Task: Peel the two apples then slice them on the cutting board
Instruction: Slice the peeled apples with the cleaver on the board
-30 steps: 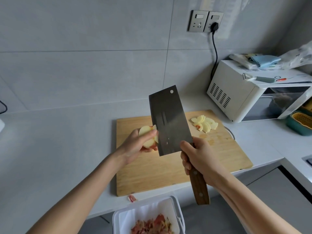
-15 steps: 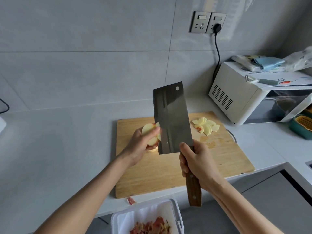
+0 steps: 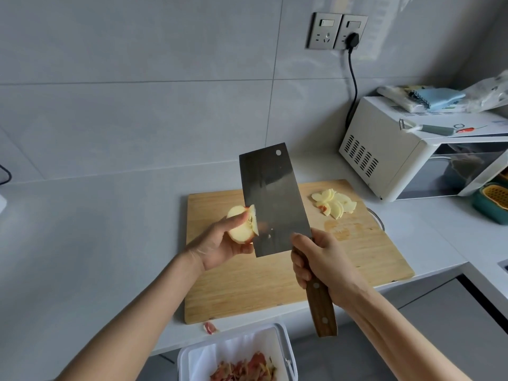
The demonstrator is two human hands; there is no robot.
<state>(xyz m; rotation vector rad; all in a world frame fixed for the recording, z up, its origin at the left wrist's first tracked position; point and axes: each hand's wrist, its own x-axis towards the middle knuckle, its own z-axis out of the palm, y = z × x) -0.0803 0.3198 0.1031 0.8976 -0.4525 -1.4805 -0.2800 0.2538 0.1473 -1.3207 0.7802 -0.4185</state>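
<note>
The left hand [image 3: 217,248] curls its fingers around an apple piece [image 3: 242,229], raised above the cutting board [image 3: 247,287] and touching the cleaver [image 3: 272,199]. The right hand [image 3: 321,259] grips the wooden handle firmly. I think the core is being trimmed. Next, the piece should lie flat for slicing, near the finished slices [image 3: 334,206]. Below, the white bin [image 3: 286,347] holds red peels.
</note>
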